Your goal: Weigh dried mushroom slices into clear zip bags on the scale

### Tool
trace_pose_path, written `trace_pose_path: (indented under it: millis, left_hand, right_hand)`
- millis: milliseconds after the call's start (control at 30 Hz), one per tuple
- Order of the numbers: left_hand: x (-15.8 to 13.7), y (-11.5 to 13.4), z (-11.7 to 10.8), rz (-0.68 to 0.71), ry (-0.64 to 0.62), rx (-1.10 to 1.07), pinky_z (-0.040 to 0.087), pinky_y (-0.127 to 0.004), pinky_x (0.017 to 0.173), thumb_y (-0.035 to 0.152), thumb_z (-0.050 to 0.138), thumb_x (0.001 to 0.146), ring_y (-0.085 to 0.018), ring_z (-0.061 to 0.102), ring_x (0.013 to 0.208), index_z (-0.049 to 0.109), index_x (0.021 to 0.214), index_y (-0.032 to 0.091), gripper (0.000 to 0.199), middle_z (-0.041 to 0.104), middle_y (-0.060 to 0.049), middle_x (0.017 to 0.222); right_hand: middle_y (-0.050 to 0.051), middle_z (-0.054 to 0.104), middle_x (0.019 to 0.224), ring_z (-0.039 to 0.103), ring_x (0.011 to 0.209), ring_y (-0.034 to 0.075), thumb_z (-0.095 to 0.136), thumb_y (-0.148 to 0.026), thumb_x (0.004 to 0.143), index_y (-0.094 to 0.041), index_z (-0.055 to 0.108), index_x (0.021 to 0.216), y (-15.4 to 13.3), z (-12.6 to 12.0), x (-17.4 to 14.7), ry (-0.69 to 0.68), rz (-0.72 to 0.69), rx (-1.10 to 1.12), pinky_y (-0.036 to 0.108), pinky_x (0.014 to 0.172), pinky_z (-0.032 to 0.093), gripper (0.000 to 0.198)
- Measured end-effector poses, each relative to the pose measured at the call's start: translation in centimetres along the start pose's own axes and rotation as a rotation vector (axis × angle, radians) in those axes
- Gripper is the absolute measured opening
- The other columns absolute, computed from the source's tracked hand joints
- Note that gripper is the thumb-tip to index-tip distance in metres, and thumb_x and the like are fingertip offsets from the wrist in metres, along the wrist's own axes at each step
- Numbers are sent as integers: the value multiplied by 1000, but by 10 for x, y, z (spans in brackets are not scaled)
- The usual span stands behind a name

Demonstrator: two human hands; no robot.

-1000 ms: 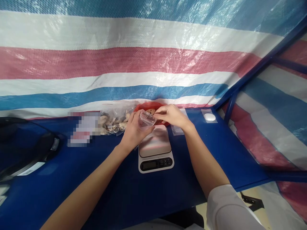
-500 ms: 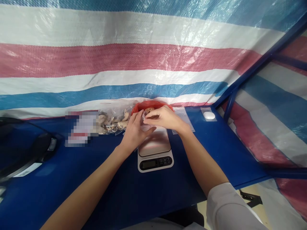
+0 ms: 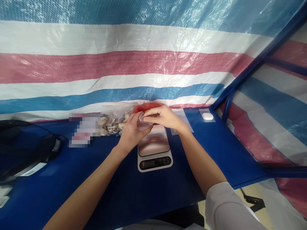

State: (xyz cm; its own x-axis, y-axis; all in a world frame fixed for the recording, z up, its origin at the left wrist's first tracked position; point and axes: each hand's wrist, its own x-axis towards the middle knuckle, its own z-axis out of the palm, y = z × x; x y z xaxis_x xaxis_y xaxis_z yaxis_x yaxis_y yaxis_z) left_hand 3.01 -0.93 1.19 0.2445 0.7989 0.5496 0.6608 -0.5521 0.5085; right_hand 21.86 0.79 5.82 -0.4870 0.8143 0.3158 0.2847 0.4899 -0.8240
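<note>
Near the tabletop's [image 3: 134, 191] far edge, the left hand [image 3: 130, 131] grasps a small clear bag [image 3: 144, 125] above the scale [image 3: 153, 144], while the right hand [image 3: 164, 117] has shifted leftward across its opening, grip unclear, apparently working the bag's mouth.

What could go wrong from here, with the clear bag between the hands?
The clear bag could slip or crumple, as it looks thin and soft between the left hand and the right hand. The scale sits close below, so a hand might bump it.
</note>
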Motion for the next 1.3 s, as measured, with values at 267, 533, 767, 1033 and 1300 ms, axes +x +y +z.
trace_pose_path:
  millis: [267,533,767,1033,1300]
  left_hand:
    - [6,-10,-28,-138,90,28,57,-41,94,47,75,78,-30,71,104,65,119,20,50,74,-9,112]
    - [5,-21,-34,-173,76,8,57,-38,93,49,72,77,-28,72,102,66,114,20,47,75,-8,110]
    - [7,-27,-40,-221,93,-11,58,-38,91,48,72,78,-27,72,98,68,112,20,45,76,-7,107]
    - [7,-35,-40,-248,91,-27,57,-37,92,50,74,76,-25,72,96,70,112,17,48,76,-7,106]
    - [7,-34,-40,-244,74,-40,57,-39,93,48,75,78,-25,72,97,70,112,20,45,76,-6,109]
  right_hand:
    - [5,78,102,71,93,18,68,-28,89,-20,80,97,18,-21,9,73,-13,-146,30,85,51,17]
    - [1,78,92,67,80,16,59,-29,94,-27,80,98,33,12,28,-73,137,-577,27,71,42,22]
    - [4,76,111,65,102,23,55,-32,95,-26,77,107,29,41,33,-124,212,-684,31,76,43,26]
    - [3,72,125,64,112,25,48,-31,97,-25,72,116,34,55,34,-188,176,-819,32,74,48,31]
    - [5,72,124,66,109,25,43,-26,99,-24,73,111,38,52,33,-213,152,-889,33,71,49,33]
